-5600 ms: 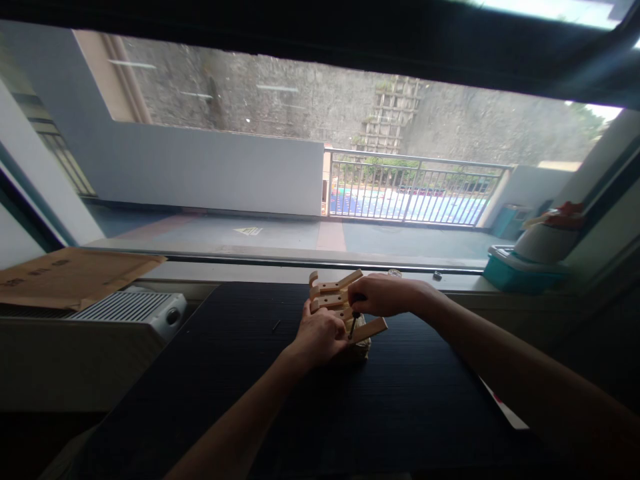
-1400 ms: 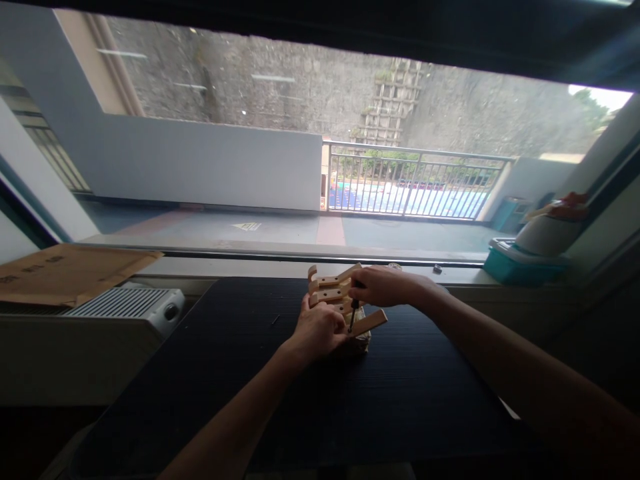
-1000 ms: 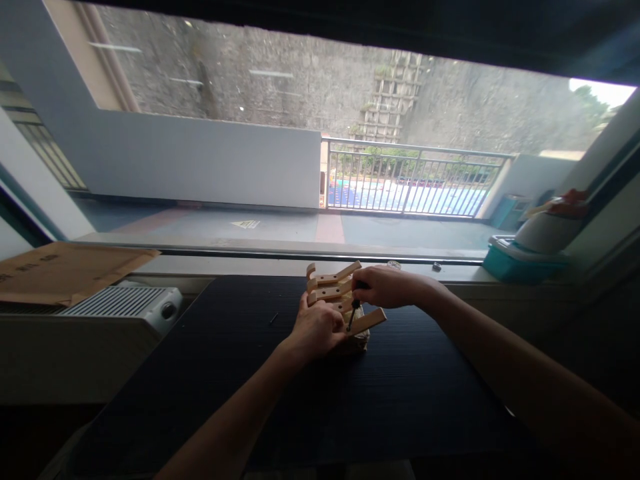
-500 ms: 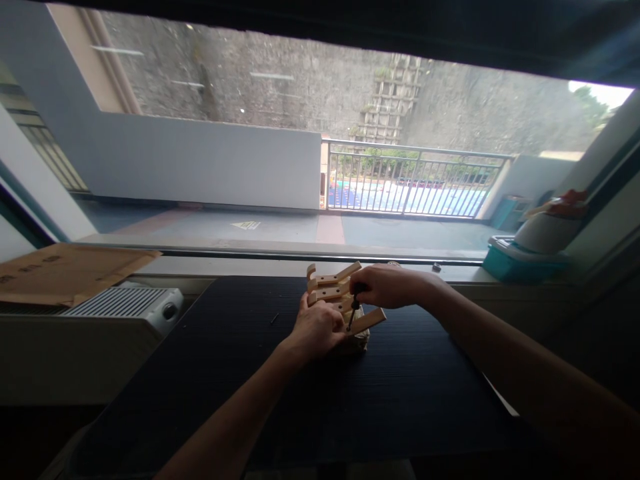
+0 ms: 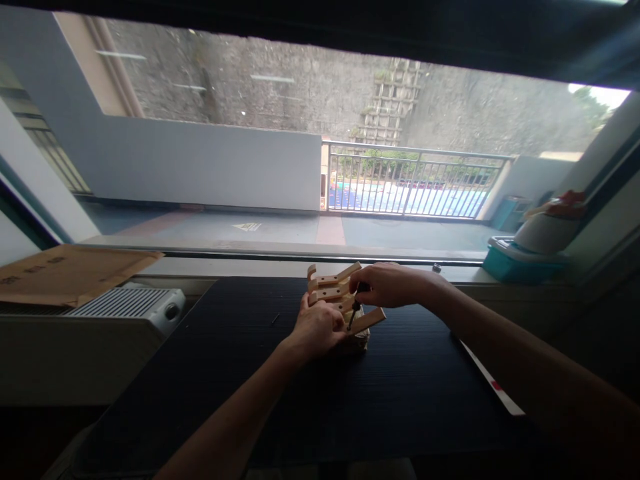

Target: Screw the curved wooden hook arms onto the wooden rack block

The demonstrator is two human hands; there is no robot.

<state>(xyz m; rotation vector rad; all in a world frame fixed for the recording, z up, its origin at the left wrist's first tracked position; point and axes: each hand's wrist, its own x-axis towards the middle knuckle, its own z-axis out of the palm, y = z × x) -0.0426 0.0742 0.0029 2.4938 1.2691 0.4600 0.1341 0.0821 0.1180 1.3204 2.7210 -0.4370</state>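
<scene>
A small wooden rack (image 5: 325, 293) with several upturned hook-like pieces sits on the dark table, each piece showing dark holes. My left hand (image 5: 319, 327) wraps its near left side and presses it down, fingers closed. In my right hand (image 5: 385, 284), fingers curled around its dark handle, is a screwdriver (image 5: 355, 309). Its shaft slants down to a hole in the nearest wooden piece (image 5: 369, 321), close to my left fingertips. Whether a screw sits under the tip is too small to tell. Beneath the rack shows a crinkled, pale block (image 5: 359, 343).
On the dark table (image 5: 240, 387) lies a thin dark screw-like piece (image 5: 275, 319), left of the rack. A white strip with a red mark (image 5: 503, 393) is partly under my right forearm. Left stands a radiator (image 5: 130, 303) with a cardboard piece (image 5: 65, 270); a teal box (image 5: 520, 259) sits right.
My right hand and the screwdriver handle have turned slightly, with the tip in the same place. My right forearm has lifted a little, showing more of the white strip. The left hand stays put.
</scene>
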